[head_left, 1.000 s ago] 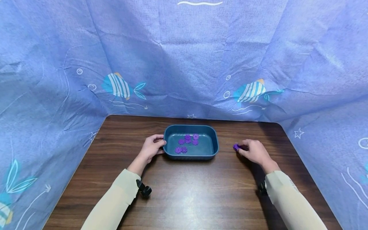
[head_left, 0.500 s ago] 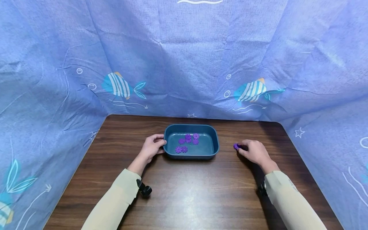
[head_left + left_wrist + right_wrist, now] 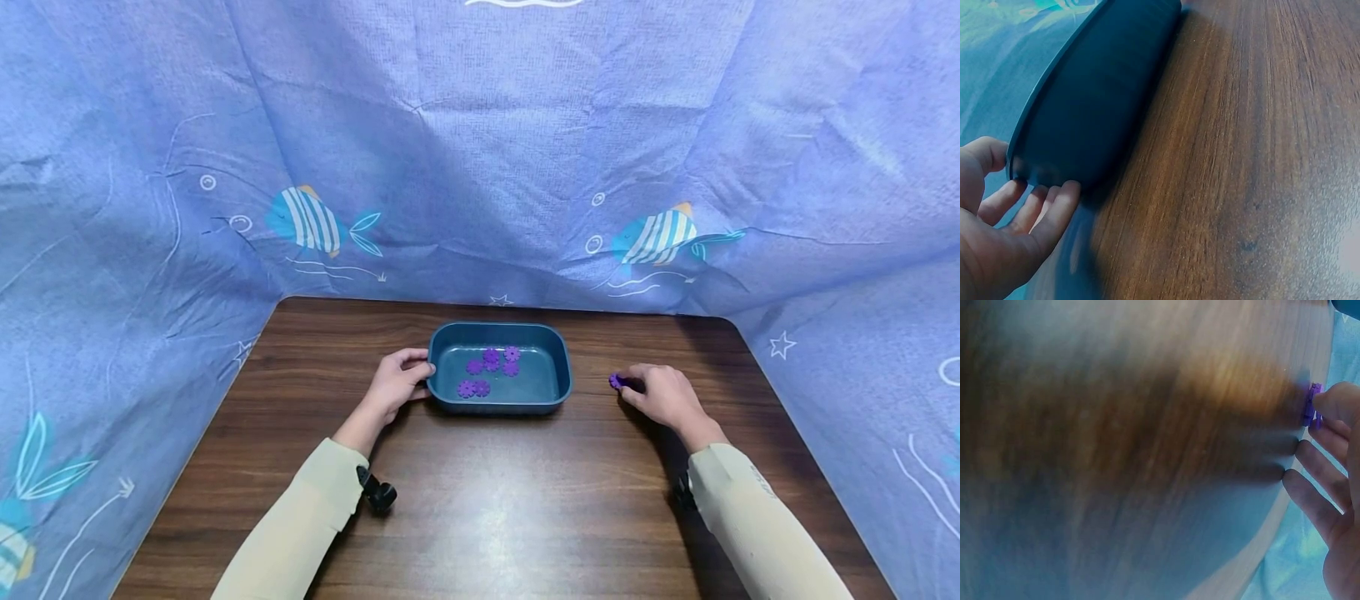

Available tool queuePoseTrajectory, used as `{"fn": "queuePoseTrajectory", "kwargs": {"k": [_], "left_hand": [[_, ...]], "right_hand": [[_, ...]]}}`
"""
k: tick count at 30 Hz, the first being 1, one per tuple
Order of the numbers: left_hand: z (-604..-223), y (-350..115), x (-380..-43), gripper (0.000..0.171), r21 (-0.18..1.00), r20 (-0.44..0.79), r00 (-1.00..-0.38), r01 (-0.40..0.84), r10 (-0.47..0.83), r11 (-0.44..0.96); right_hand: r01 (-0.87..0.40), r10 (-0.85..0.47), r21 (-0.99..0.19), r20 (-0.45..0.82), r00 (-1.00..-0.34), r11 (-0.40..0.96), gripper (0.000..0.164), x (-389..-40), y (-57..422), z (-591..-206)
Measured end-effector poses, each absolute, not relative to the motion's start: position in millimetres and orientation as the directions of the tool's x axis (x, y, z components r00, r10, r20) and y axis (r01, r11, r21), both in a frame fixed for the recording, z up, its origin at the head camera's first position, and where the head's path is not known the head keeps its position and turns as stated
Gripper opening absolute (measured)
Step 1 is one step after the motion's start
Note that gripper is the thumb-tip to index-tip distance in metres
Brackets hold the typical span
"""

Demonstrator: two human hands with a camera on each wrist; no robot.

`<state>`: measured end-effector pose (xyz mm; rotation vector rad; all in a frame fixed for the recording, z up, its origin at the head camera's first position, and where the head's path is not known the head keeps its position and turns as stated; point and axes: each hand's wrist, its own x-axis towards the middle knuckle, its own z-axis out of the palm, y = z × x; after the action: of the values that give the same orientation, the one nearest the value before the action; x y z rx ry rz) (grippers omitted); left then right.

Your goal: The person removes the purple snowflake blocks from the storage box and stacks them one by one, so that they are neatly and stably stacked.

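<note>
My left hand (image 3: 390,387) grips the left end of a dark blue rectangular plastic bin (image 3: 498,408) on the table. In the left wrist view, its thumb is at the rim and the fingertips lie against the bin's outer wall (image 3: 1091,94). Several purple flower-shaped plastic discs (image 3: 512,368) lie inside, some overlapping. Right of the bin, my right hand (image 3: 667,398) pinches a purple notched disc piece (image 3: 615,381) between thumb and index finger, low over the table. The right wrist view shows this piece (image 3: 1311,405) edge-on, the other fingertips down at the tabletop.
The brown wood-grain table (image 3: 480,500) has rounded back corners. Behind it and along both sides hangs a blue cloth (image 3: 487,167) printed with fish. A black wrist camera (image 3: 378,496) is strapped at the left cuff.
Both hands stay nearly where they were, the left on the bin. The purple piece at the right fingertips has turned slightly. The whole head view shifts very slightly.
</note>
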<state>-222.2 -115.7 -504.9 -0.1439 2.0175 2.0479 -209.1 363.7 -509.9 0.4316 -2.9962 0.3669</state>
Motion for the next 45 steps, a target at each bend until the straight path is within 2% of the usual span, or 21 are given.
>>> {"fn": "queuePoseTrajectory", "kwargs": {"k": [19,35,45], "left_hand": [[-503,-116,-222,0.046,0.965,-0.259,-0.958,-0.262,0.121,-0.004],[-504,-117,-223,0.043,0.964,-0.266,-0.957,-0.266,0.115,0.012],[-501,-117,-222,0.046,0.965,-0.263,-0.958,-0.26,0.117,0.039]], "right_hand": [[-0.247,-0.233,-0.234,0.087,-0.969,0.94,0.033,-210,364,-509],[-0.252,-0.245,-0.406,0.072,-0.967,0.878,0.031,-215,365,-491],[-0.307,-0.292,-0.443,0.103,-0.951,0.842,0.037,-230,345,-467]]}}
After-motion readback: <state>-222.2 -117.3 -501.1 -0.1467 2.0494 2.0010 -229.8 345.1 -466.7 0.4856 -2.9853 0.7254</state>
